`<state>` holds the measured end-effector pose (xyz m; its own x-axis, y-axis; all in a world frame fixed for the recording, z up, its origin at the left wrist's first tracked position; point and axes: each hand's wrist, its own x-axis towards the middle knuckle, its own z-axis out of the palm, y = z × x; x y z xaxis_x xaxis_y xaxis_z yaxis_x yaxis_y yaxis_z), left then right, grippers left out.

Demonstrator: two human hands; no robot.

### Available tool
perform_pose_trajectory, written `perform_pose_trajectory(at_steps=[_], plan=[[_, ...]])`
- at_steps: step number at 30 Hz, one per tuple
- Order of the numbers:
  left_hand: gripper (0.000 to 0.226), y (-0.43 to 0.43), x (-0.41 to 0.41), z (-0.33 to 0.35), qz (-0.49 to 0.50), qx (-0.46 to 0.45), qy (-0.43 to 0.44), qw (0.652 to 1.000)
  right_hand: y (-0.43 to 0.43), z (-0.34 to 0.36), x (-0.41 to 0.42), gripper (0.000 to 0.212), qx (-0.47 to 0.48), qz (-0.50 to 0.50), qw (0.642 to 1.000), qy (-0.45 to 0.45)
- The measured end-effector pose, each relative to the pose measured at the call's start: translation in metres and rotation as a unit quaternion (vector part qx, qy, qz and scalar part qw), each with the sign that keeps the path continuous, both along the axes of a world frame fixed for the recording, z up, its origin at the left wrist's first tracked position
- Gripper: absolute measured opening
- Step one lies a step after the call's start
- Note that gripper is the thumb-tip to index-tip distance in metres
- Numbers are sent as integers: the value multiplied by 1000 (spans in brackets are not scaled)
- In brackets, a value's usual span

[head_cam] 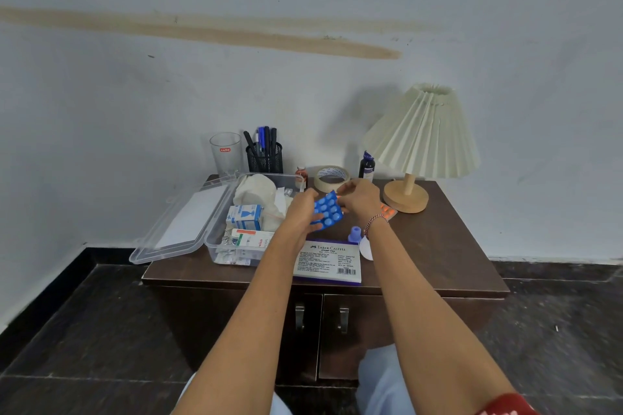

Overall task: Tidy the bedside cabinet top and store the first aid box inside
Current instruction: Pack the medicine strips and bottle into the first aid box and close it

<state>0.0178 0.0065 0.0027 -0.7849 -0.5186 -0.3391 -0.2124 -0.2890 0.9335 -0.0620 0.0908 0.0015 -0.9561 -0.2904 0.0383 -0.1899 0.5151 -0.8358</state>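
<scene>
I see both hands meeting over the tabletop, clamped on one blue blister pack. My left hand cups it from below, fingers curled round its near edge. My right hand closes its fingertips on the far upper corner. The pack is tilted and held clear of the surface.

The first aid box sits just left of the left hand, its lid laid open further left, with small cartons and white dressings inside. Below the hands, between my forearms, lies a stamp pad box, and a blue-capped bottle lies by my right wrist. An orange pill strip lies just right of the right hand, beside the lamp. Beyond the hands is a tape roll.
</scene>
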Motion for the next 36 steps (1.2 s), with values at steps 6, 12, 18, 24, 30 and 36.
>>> perform_pose_trajectory(at_steps=[6,12,18,24,30,36], plan=[[19,-2,1,5,12,50,58,997,8,17,4,16,-26,-17,998,51],[17,-7,7,12,14,81,101,991,8,31,6,17,-39,-34,995,90],[16,-30,22,24,38,49,110,992,-7,32,13,11,-90,-31,987,126],[38,-65,44,22,46,3,66,997,-41,23,27,10,-88,-19,987,135],[45,-74,54,16,21,-53,4,998,-63,8,35,19,18,29,989,147],[35,-83,59,16,22,-53,-8,998,-78,7,38,12,67,26,986,149]])
